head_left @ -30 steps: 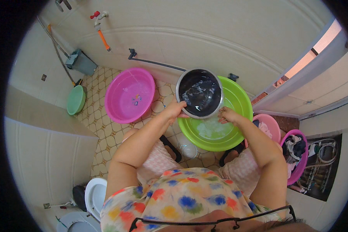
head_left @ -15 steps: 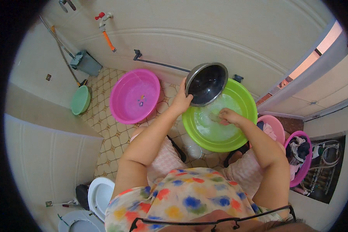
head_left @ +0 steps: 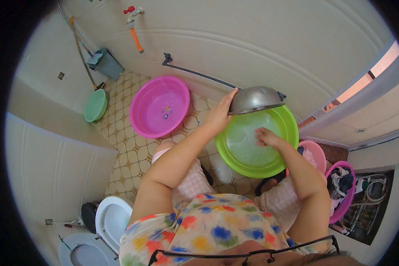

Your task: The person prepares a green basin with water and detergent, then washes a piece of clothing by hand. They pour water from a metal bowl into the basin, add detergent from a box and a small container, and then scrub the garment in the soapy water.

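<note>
My left hand [head_left: 223, 113] is closed on the rim of a silver metal bowl [head_left: 255, 100]. The bowl is tipped over, its outer side up and its mouth toward the green basin; its inside is hidden. Below it stands the lime-green basin [head_left: 226, 157], holding cloudy, sudsy water. Over this water hangs my right hand [head_left: 266, 138], loosely bent with the fingers a little apart and nothing visible in them.
A magenta basin [head_left: 139, 126] with small items in it stands left on the tiled floor. A pink basin [head_left: 317, 150] and a purple basin [head_left: 351, 195] of clothes are at right. Further left are a small green basin [head_left: 96, 106], a grey bin [head_left: 108, 64] and a toilet [head_left: 103, 213].
My left hand has turned the metal bowl from showing its dark inside to mouth down over the green basin. My right hand has lifted slightly from the water and loosened. The view has shifted slightly.
</note>
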{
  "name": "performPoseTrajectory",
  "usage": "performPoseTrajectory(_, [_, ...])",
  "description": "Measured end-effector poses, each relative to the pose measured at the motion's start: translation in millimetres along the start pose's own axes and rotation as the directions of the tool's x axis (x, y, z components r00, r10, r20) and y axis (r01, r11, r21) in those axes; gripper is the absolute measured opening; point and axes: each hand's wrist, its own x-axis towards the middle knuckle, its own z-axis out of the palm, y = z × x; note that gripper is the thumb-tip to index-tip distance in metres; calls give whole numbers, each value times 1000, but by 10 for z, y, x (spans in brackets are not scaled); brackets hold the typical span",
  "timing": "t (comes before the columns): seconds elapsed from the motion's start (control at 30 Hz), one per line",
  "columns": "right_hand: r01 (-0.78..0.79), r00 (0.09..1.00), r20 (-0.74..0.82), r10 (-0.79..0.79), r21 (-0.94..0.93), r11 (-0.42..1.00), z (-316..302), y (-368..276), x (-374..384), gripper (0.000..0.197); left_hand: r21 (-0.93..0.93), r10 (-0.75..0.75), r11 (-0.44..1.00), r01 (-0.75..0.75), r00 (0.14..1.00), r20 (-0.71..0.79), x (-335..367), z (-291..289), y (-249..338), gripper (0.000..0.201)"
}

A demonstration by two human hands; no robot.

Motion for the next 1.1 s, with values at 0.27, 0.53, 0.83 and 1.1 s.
performPoseTrajectory(0.27, [105,982,-165,-91,83,991,5,-176,-27,29,-739,-645,409,536,743,182,-7,9,-173,45])
performPoseTrajectory(0.53, [307,938,-217,-271,151,940,-24,-443,-28,20,-912,-630,-47,407,696,343,147,-643,-483,30])
performPoseTrajectory(0.83, [386,915,-165,-369,89,918,224,-1193,-115,16,-885,-831,180,429,548,96,-283,-1814,-1723,38])
performPoseTrajectory(1.1, [432,881,-247,-404,70,899,437,-1566,399,13,-754,-970,197,627,13,-242,-1481,-1410,-3821,74])
